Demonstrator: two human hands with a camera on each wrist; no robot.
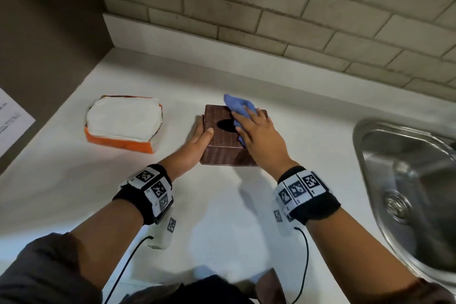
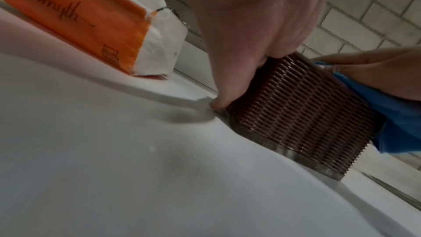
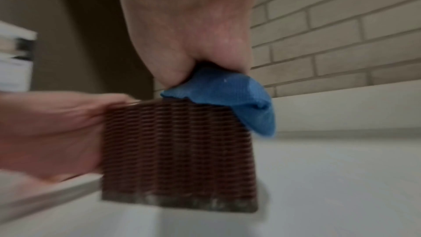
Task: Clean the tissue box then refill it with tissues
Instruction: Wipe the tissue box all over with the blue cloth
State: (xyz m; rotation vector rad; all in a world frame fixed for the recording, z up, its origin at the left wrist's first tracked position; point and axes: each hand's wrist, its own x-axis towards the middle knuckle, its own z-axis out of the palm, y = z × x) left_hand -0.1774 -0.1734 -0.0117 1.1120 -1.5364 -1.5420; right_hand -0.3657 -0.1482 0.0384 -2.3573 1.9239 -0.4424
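On the white counter (image 1: 222, 217) in front of me sits the brown woven tissue box (image 1: 222, 140), its dark oval slot facing up. My left hand (image 1: 199, 140) steadies the box from its left side, thumb laid over the top edge and fingers (image 2: 218, 100) reaching down the wall to the counter, so it is clasped round that corner. My right hand (image 1: 259, 136) lies on the right half of the lid with a blue cloth (image 1: 238, 106) under it; part of the cloth sticks out past the far edge and some hangs over the right side (image 3: 255, 114). From the right wrist view my fingers seem to bunch the cloth, though that picture is blurred. Well to the left of the box lies an opened orange pack of white tissues (image 1: 123, 123), just apart from my left hand. At the right edge is a steel sink (image 1: 407, 180), and a brick-tiled wall (image 1: 271, 20) runs behind the counter
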